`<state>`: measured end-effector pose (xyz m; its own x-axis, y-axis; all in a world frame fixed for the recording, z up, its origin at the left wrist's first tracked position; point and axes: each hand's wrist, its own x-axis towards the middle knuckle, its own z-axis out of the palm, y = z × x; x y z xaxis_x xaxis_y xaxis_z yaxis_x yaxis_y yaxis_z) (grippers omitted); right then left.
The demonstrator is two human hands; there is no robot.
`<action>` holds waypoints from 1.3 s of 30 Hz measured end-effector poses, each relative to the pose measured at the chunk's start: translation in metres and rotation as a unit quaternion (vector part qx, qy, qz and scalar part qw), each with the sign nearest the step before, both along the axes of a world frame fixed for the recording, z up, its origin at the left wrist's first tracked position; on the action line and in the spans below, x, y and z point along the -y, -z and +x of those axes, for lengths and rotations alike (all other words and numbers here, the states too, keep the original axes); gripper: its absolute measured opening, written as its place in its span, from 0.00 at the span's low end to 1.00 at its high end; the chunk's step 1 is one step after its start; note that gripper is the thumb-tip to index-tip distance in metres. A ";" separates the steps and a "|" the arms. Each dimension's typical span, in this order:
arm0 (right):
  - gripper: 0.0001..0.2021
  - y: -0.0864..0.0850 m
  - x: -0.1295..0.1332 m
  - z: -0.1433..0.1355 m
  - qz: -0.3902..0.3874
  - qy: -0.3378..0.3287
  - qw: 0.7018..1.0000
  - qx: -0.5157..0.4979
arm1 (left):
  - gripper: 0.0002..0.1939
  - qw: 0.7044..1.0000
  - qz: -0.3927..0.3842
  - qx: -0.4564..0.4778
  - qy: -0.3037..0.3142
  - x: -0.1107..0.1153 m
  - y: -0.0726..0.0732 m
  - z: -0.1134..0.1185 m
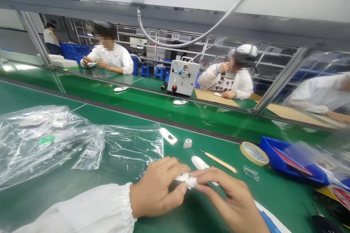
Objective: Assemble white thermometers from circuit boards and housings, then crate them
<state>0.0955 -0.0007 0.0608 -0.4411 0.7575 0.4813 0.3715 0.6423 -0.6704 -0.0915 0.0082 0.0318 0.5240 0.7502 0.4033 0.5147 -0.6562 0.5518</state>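
My left hand (161,187) pinches a small white part (182,177) between thumb and fingers, over the green table. From the right, my right hand (226,193) has its thumb and forefinger closed on a white piece (191,182) that meets the part in my left hand. The exact shape of both pieces is partly hidden by the fingers. Just behind my right hand lies a white oval shell (199,162). Farther back are a white shell with an opening (168,136) and a small whitish block (187,143). A pointed wooden-handled tool (220,162) lies to their right.
Clear plastic bags (128,145) spread over the left. At right are a tape roll (254,153) holding small parts, a clear plastic piece (251,173) and a blue bin (295,164). Beyond the table edge, white devices (180,102) lie on a green belt; several people sit across.
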 end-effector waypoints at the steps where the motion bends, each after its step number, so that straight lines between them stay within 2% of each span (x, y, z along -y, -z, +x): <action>1: 0.06 -0.001 0.000 -0.001 0.005 0.007 1.000 0.001 | 0.12 1.000 0.000 -0.001 0.002 0.000 -0.001 0.000; 6: 0.06 0.000 0.000 -0.001 0.024 0.024 0.999 -0.001 | 0.14 1.000 0.000 -0.009 0.019 0.000 -0.003 -0.002; 10: 0.05 0.007 0.000 0.000 0.014 0.029 0.999 -0.024 | 0.15 0.999 -0.009 -0.007 0.031 0.000 -0.002 -0.002; 17: 0.03 0.018 0.000 -0.003 -0.024 0.059 0.995 -0.072 | 0.15 0.999 0.008 -0.032 0.008 -0.002 -0.001 -0.001; 20: 0.02 0.016 0.000 -0.006 -0.035 0.072 0.993 -0.082 | 0.15 0.998 0.031 -0.063 0.010 -0.003 0.000 -0.003; 26: 0.02 0.013 0.001 -0.011 -0.059 0.081 0.989 -0.107 | 0.15 0.987 0.126 -0.096 -0.006 -0.004 0.003 -0.005; 29: 0.04 0.016 -0.002 -0.012 -0.094 0.075 0.985 -0.123 | 0.15 0.986 0.132 -0.099 -0.018 -0.005 0.002 -0.004; 31: 0.04 0.017 -0.005 -0.013 -0.121 0.071 0.982 -0.130 | 0.14 0.995 0.072 -0.068 -0.023 -0.005 -0.001 -0.002; 33: 0.06 0.019 -0.008 -0.013 -0.139 0.072 0.978 -0.136 | 0.14 0.999 -0.050 0.003 -0.020 -0.006 -0.003 0.002; 34: 0.08 0.021 -0.009 -0.013 -0.145 0.076 0.976 -0.140 | 0.14 0.990 -0.132 0.050 -0.016 -0.006 -0.004 0.003; 35: 0.09 0.022 -0.010 -0.013 -0.151 0.081 0.974 -0.145 | 0.15 0.971 -0.216 0.100 -0.012 -0.007 -0.005 0.005; 37: 0.12 0.025 -0.011 -0.013 -0.165 0.092 0.971 -0.147 | 0.18 0.912 -0.364 0.188 -0.002 -0.009 -0.004 0.008; 39: 0.14 0.026 -0.011 -0.013 -0.183 0.098 0.969 -0.137 | 0.20 0.852 -0.454 0.259 0.010 -0.010 -0.003 0.009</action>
